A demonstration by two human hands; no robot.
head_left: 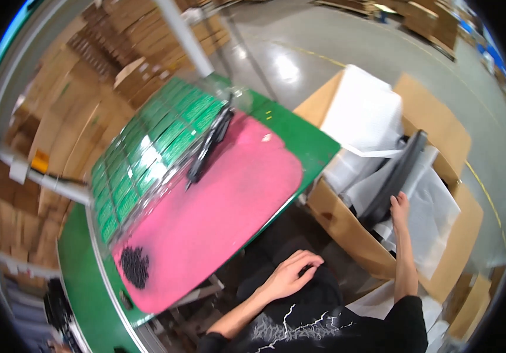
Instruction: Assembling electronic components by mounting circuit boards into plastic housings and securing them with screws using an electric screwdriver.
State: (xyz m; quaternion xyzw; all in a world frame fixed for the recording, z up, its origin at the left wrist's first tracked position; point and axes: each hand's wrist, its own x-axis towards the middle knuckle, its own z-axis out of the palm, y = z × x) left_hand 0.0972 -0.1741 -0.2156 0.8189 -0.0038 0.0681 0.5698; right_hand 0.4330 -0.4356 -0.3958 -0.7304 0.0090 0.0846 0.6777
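My right hand [400, 209] grips the near edge of a long, dark, curved plastic part [395, 176]. The part stands tilted in an open cardboard box [347, 225], among white foam sheets [363, 112] and wrapping. Over my lap hovers my left hand [291, 275], holding nothing, its fingers loosely bent and the thumb apart. A pink mat [229, 188] covers much of the green table [318, 139] to my left. On the mat's near left corner lies a heap of small black pieces [135, 267]. A black hand tool [209, 148], its exact kind unclear, lies along the mat's far side.
A clear-covered tray of green packets [153, 159] sits along the table's far left. Metal posts [185, 36] rise at the table's edge. Stacked cardboard boxes [70, 112] stand behind it. The box's raised flaps [435, 126] spread out at my right.
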